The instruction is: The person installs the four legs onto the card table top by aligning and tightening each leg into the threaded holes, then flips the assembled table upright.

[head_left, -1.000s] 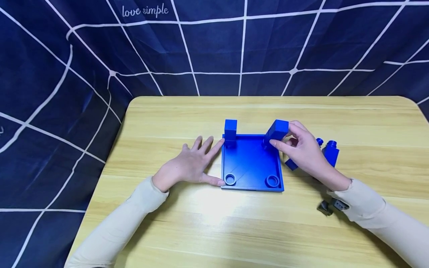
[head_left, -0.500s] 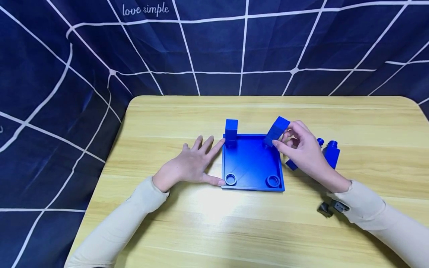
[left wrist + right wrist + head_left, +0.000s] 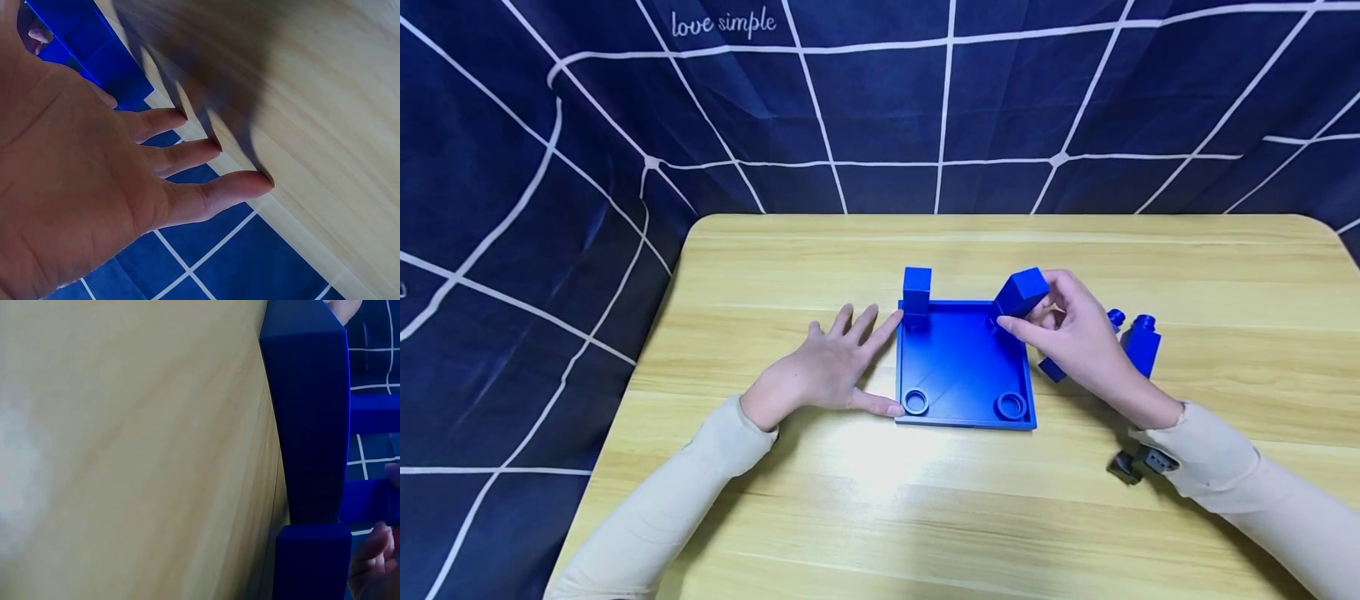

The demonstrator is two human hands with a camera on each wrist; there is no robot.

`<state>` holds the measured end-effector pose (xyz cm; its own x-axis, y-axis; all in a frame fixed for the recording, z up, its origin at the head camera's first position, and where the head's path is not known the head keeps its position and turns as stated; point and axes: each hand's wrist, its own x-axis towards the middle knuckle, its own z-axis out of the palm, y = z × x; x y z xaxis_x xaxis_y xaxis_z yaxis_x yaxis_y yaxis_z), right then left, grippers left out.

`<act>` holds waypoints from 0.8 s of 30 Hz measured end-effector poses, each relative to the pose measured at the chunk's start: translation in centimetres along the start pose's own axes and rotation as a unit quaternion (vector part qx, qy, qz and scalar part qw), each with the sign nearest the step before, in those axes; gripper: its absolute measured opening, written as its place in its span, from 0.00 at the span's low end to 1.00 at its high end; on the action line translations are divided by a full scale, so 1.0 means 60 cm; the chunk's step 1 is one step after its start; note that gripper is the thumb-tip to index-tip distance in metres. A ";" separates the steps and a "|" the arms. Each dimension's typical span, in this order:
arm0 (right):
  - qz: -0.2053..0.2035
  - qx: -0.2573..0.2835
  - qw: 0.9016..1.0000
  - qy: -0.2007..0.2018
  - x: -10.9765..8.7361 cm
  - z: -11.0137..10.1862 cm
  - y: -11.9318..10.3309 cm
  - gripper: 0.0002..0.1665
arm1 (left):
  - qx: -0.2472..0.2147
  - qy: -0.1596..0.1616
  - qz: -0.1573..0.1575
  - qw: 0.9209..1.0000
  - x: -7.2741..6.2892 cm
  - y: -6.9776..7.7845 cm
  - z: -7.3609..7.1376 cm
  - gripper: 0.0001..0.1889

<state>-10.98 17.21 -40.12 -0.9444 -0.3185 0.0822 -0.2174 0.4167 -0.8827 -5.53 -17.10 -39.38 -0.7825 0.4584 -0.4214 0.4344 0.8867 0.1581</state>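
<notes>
A square blue panel with a raised rim lies on the table, round sockets showing at its two near corners. One square blue leg stands upright at the far left corner. My right hand pinches a second blue leg between thumb and fingers; it leans to the right, its lower end at the far right corner. My left hand is spread flat, forefinger and thumb against the panel's left edge. In the left wrist view, the other fingers reach out straight beside the panel.
Right of the panel, partly behind my right hand, lie loose blue legs with round threaded ends. A small black object shows by the right sleeve. Dark blue cloth with white lines hangs behind the wooden table.
The leg in my right hand has tipped and turned, swaying at the far right corner, and my thumb has shifted leftward along it. My left hand and the panel stay in place.
</notes>
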 end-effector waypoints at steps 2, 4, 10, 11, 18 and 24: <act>0.006 -0.006 1.000 0.006 0.001 -0.001 0.001 0.26 | -0.001 0.000 0.001 1.000 0.000 0.000 0.000 0.69; 0.009 -0.015 1.000 0.010 0.001 -0.002 0.002 0.24 | -0.002 -0.001 0.002 1.000 0.001 0.001 0.000 0.69; -0.001 -0.029 1.000 0.005 -0.001 -0.003 0.003 0.21 | 0.000 -0.001 0.003 1.000 0.000 0.002 0.000 0.70; -0.003 -0.029 1.000 0.004 -0.001 -0.003 0.003 0.21 | 0.001 -0.001 0.002 1.000 0.000 0.002 0.000 0.69; 0.004 -0.020 1.000 0.002 -0.002 -0.002 -0.001 0.20 | 0.002 0.001 0.001 1.000 -0.003 0.002 -0.002 0.69; 0.000 -0.027 1.000 0.005 -0.001 -0.003 -0.002 0.20 | 0.005 0.003 0.001 1.000 -0.002 0.002 -0.002 0.69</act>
<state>-10.94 17.31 -39.95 -0.9465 -0.3107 0.0872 -0.2306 0.4622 -0.8563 -5.42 -17.07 -39.21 -0.7838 0.4608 -0.4162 0.4403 0.8851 0.1509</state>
